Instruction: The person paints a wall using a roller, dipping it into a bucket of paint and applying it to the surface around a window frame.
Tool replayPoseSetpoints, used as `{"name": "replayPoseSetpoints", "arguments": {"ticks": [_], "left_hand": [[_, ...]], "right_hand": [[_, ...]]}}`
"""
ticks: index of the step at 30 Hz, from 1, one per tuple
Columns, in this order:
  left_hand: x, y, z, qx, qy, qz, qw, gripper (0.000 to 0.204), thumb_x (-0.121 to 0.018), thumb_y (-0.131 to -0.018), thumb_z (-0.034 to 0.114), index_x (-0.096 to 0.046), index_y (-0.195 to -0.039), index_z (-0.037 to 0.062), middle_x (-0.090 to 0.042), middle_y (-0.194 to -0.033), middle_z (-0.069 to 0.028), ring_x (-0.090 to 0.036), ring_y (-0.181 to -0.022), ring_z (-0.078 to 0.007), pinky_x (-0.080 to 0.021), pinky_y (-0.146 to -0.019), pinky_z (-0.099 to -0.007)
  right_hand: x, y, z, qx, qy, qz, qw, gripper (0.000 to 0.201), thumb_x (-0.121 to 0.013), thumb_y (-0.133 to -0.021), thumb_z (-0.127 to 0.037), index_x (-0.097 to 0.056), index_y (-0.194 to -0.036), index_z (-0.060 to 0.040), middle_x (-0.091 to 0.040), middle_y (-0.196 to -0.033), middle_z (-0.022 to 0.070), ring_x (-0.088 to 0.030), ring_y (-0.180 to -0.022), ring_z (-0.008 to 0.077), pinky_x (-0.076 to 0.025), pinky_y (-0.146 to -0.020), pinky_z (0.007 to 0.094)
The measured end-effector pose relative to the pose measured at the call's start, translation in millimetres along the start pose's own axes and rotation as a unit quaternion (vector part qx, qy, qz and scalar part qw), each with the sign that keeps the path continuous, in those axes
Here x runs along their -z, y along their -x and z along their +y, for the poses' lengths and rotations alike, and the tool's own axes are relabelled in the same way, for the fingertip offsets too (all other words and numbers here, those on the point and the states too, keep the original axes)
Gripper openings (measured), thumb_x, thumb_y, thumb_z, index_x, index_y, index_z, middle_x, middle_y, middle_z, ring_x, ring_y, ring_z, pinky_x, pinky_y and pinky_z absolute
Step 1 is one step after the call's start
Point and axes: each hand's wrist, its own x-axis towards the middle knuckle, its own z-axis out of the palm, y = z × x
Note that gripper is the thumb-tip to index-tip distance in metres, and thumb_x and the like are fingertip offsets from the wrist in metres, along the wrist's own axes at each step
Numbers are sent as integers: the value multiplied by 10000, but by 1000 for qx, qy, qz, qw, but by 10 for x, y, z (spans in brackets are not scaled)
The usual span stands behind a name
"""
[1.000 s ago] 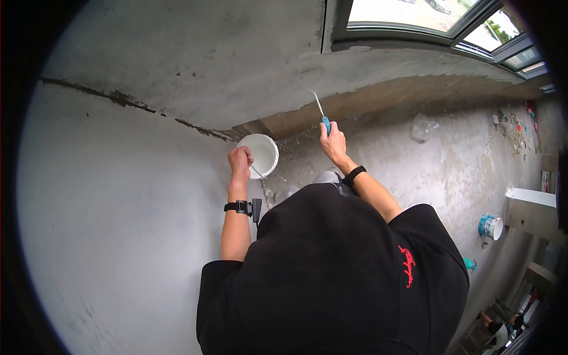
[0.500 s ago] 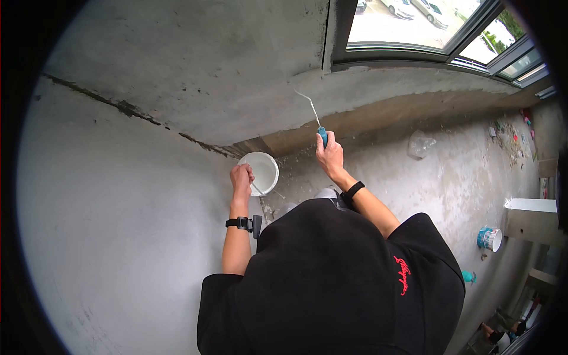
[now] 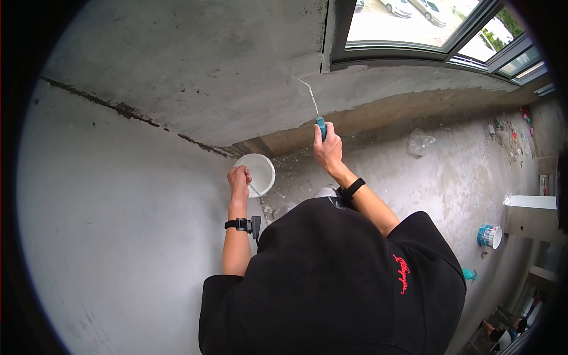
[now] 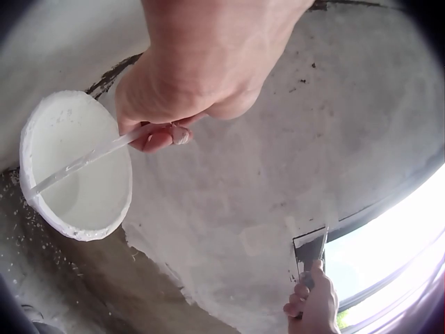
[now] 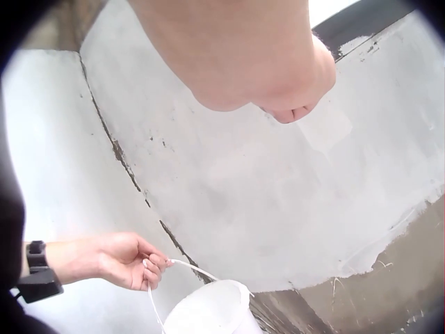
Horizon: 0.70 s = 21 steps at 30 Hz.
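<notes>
In the head view my left hand (image 3: pixel 239 177) grips the thin white handle (image 4: pixel 87 160) of a white bucket (image 3: pixel 272 177). Pale stuff coats the bucket's inside and rim. My right hand (image 3: pixel 328 148) is wrapped around the blue handle (image 3: pixel 320 127) of a tool, thumb along it. The tool's thin, white-smeared end (image 3: pixel 312 94) shows edge-on and bends at the tip against the grey wall, just below the window corner. In the right wrist view, the right forearm hides the tool.
A dark crack (image 3: pixel 127 109) runs along the wall corner. Brown uncoated wall (image 3: pixel 384 109) lies beneath the grey coat. The window frame (image 3: pixel 402 56) is at upper right. On the floor are a clear plastic bag (image 3: pixel 420 143), rubbish (image 3: pixel 509 139) and a blue-and-white bucket (image 3: pixel 489 236).
The right hand has moved the tool's tip upward along the wall toward the window corner. The left hand still holds the bucket handle. The head view has tilted slightly upward.
</notes>
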Motion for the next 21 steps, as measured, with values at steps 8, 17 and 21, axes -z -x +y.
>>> {"name": "replayPoseSetpoints", "arguments": {"ticks": [8,17,21], "left_hand": [[-53,55,56,13,2,-3,1000,126,-557,-840,72,-484,-738,70,-494,-618,-17,-438,-475,-90,-367,-425,-215],[-70,19,-8,-6,7,-21,1000,128,-564,-834,64,-484,-736,78,-493,-606,-12,-439,-463,-90,-373,-416,-221],[-63,12,-34,-20,-9,-33,999,131,-562,-837,67,-485,-731,76,-496,-600,-16,-443,-455,-96,-377,-412,-227]], "right_hand": [[230,-363,-569,50,-40,30,998,211,-547,-944,-239,-504,-983,-35,-584,-631,218,-593,-608,435,-451,-518,471],[561,-832,-1442,110,-78,77,988,202,-531,-954,-230,-513,-958,-29,-580,-627,216,-596,-624,432,-453,-523,458],[472,-863,-1410,119,-77,94,985,196,-533,-953,-224,-506,-930,-31,-570,-611,216,-586,-608,438,-441,-513,463]]}}
